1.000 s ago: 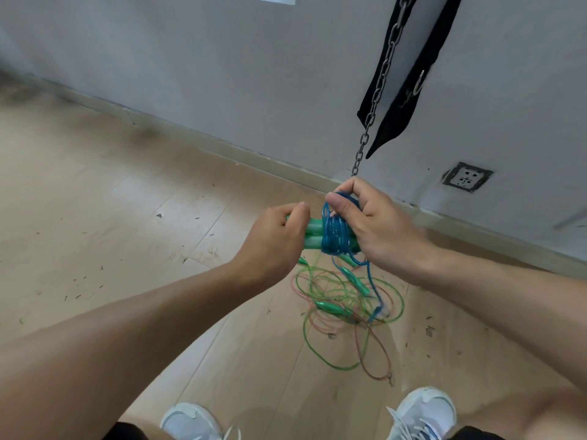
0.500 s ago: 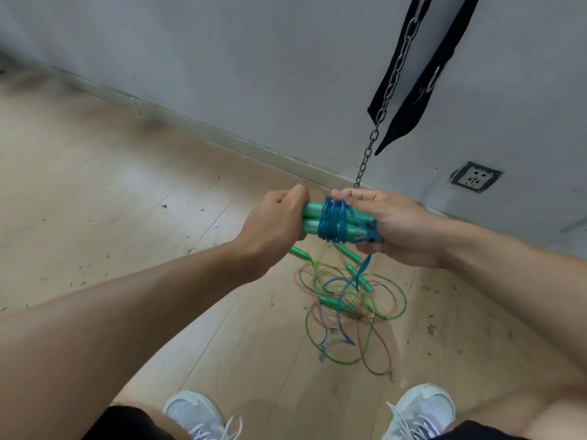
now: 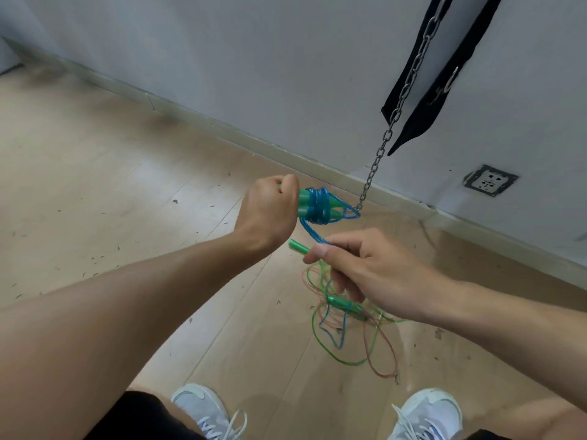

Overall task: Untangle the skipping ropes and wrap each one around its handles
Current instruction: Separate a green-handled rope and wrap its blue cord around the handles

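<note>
My left hand (image 3: 270, 211) was curled into a fist around the near end of the two green handles (image 3: 304, 203), which lay side by side and pointed away from me toward the wall. The blue rope (image 3: 319, 205) was wound in tight turns around both handles just beyond my knuckles, and one loose strand ran down from the bundle toward my other hand.

My right hand (image 3: 365, 268) sat lower and nearer to me, apart from the bundle. Its thumb and forefinger (image 3: 341, 241) were pressed together, pinching that blue strand; the other fingers were loosely bent beneath. A green handle (image 3: 298, 247) on the floor showed just left of my thumb tip; whether my fingers touched it I could not tell.

Under my right hand, on the wooden floor (image 3: 127, 201), lay the rest of the tangle: a green rope (image 3: 330, 354) in wide loops, a thin red rope (image 3: 381, 354) crossing it, a stretch of blue, and another green handle (image 3: 344, 303) among them.

Behind the bundle a metal chain (image 3: 403, 100) and a black strap (image 3: 444, 81) hung against the wall, with a socket (image 3: 489, 184) low on the right. My pale shoes (image 3: 203, 411) showed at the bottom edge.
</note>
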Demonstrator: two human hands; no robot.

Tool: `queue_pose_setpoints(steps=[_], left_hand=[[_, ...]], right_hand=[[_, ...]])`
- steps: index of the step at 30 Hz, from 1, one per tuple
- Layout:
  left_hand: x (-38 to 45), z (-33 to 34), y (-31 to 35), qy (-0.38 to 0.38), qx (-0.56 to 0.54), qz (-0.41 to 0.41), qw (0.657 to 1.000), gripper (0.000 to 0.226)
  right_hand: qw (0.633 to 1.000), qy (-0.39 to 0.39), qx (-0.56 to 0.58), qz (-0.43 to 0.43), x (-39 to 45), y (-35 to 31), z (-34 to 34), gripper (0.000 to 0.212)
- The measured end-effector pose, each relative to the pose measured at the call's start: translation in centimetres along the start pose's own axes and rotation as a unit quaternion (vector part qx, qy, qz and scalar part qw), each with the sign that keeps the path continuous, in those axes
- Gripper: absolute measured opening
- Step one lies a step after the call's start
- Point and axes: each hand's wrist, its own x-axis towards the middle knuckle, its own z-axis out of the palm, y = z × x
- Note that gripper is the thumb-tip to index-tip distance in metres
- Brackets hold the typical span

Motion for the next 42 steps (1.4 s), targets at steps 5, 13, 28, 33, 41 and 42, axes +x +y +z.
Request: queue_pose_setpoints(steps=[5,13,28,33,41,42], left_hand=[[0.0,0.1,-0.4,-0.053,0.078,0.074,0.993,0.039],[-0.9,-0.2,1.1,-0.145,0.043,0.157,0.976,0.038],[-1.0,0.0,0.8,-0.125,-0.192,-0.007,0.973,0.03],[0.2,-0.2,0.3,-0.003,-0.139,-0.059,0.989,0.035],[0.3,-0.4,-0.8,-0.03,0.143,0.136,0.98,0.041],[0.0,-0.3,-0.6,-0.05,0.14,0.151,0.977,0.04]], right_hand=[[0.985,0.141,-0.07,-0.066,0.4,-1.0,-2.9,0.03],[0.993,0.085,0.061,-0.045,2.4,0.1,-6.5,0.026],[0.986,-0.018,0.167,0.014,2.9,2.2,-2.9,0.026],[0.994,-0.04,0.097,0.013,1.8,2.3,0.9,0.026],[0.988,0.075,-0.094,-0.101,0.1,-1.3,-1.2,0.032],[0.981,0.107,-0.118,-0.115,0.4,-1.5,-2.0,0.034]])
